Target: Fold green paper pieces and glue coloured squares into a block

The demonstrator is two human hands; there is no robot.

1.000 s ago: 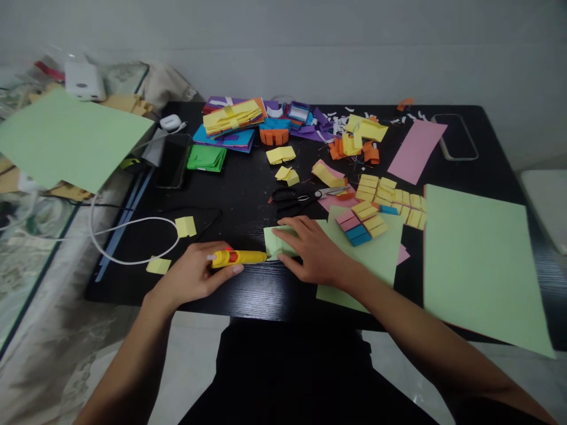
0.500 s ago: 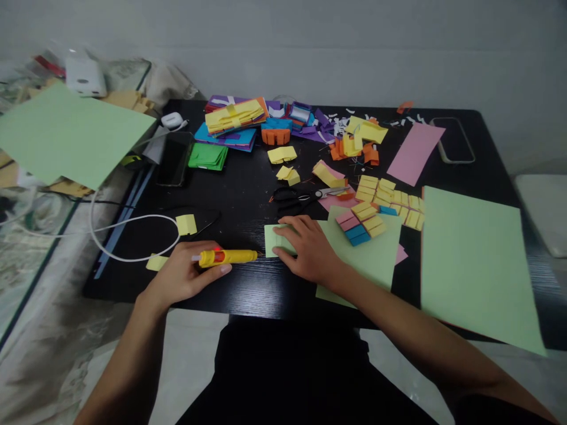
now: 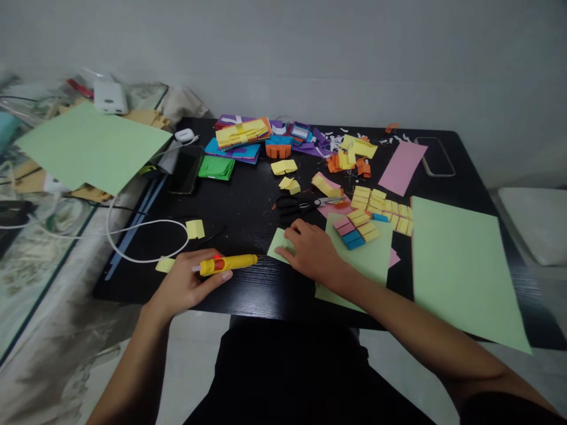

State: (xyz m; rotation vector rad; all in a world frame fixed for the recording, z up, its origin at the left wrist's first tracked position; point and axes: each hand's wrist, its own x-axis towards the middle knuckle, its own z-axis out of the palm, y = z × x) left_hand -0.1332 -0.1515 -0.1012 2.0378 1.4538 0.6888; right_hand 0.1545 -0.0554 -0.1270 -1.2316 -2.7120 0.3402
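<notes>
Mid-frame: left hand (image 3: 188,280) gripping yellow glue gun (image 3: 237,262), glue stick (image 3: 196,269) in rear; right hand (image 3: 313,251) curled over green paper (image 3: 277,241), grip unclear.

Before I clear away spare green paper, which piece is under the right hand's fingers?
The small green piece nearest the yellow glue gun; the other green sheets are larger.

Left hand (image 3: 188,281) curled (thumb extended) — right hand (image 3: 314,251) palm down.

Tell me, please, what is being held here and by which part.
The left grip holds the yellow glue gun by its rear half. The right grip rests on the small green paper; I can't tell whether it pinches it.
</notes>
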